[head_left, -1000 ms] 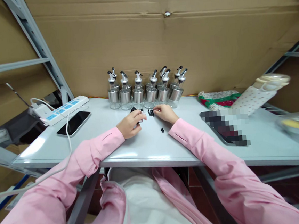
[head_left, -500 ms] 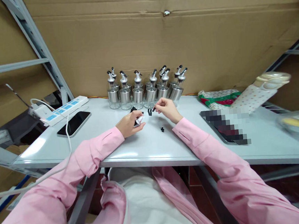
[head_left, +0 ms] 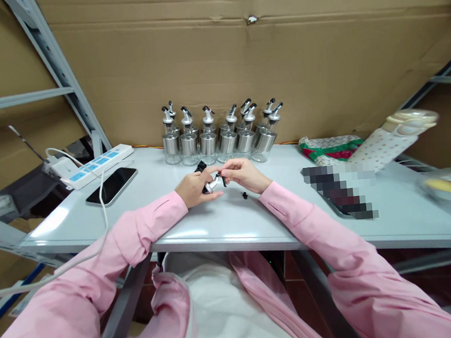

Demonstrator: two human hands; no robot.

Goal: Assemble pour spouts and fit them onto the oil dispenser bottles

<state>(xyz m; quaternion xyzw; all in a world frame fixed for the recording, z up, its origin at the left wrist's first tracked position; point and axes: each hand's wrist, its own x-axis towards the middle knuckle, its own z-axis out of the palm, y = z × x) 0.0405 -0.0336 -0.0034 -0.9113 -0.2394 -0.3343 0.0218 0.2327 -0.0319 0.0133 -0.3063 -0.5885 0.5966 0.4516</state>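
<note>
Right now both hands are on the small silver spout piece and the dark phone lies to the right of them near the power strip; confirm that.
Wrong on one point: in the head view the dark phone lies to the left of the hands, near the power strip. The left hand and right hand do meet on the small silver spout piece.

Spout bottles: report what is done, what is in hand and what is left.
Done, seemingly: a row of spout bottles stands at the back of the table, each with a spout fitted. In hand: the left hand holds a silver spout while the right hand meets it with a small black part. Left: one loose black part lies on the table beside the right hand.
</note>
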